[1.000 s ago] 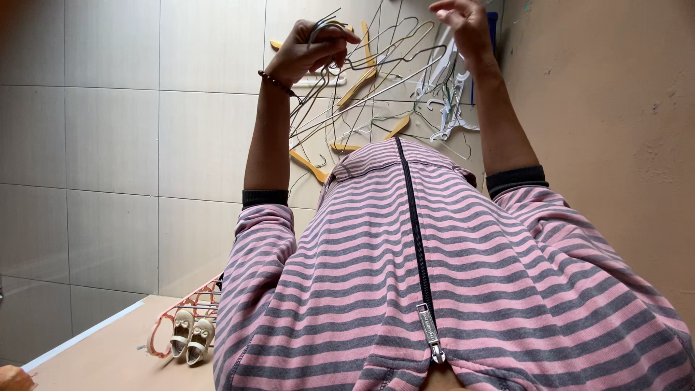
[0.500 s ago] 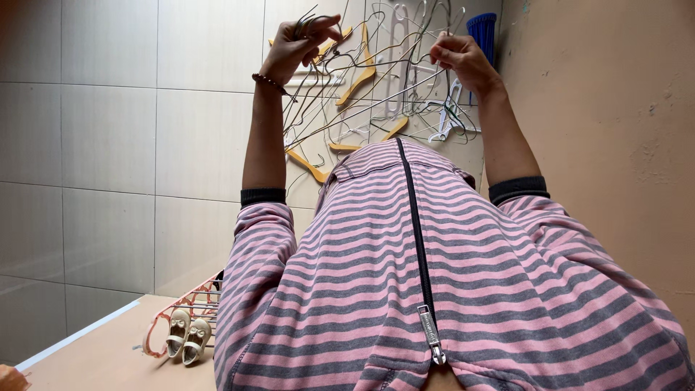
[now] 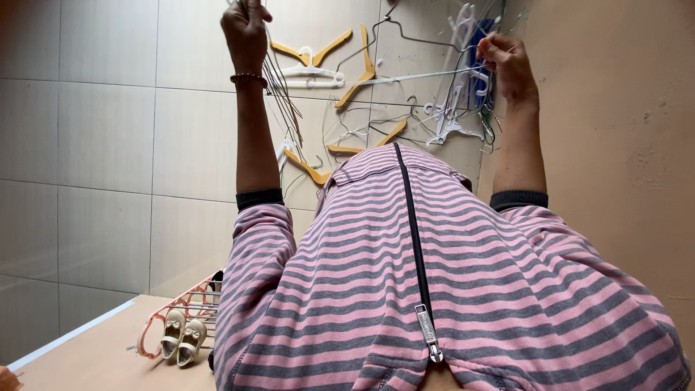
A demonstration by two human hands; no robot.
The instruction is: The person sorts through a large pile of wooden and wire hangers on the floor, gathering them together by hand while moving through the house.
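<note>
Left hand (image 3: pixel 245 32): closing in a fist round a bundle of thin wire hangers (image 3: pixel 281 90), gripping them up at the picture's top edge, well to the left of the striped jacket's zip (image 3: pixel 413 232); a beaded bracelet (image 3: pixel 248 77) sitting on the wrist.

Wire hangers: trailing from the left fist down toward the jacket collar (image 3: pixel 376 163), bunching together as dark thin strands, hanging above the tiled floor.

Right hand (image 3: pixel 507 61): curling shut, pinching one end of a pale straight hanger bar (image 3: pixel 413 74), far to the right of the zip and close beside the tan wall (image 3: pixel 615 130).

Pale bar: running nearly level from the right hand toward the space above the collar.

Floor pile: yellow hangers (image 3: pixel 311 52), a white plastic hanger (image 3: pixel 313 73) and more tangled wire lying on the grey tiles (image 3: pixel 108 130) beyond the collar; white and blue clips (image 3: pixel 463 87) bunching just below the right hand.

Lower left of the jacket: a pinkish hanger rack (image 3: pixel 170 318) and a pair of small cream shoes (image 3: pixel 182 340) resting on a tan surface (image 3: pixel 94 355), just beside the left sleeve (image 3: pixel 253 246).
</note>
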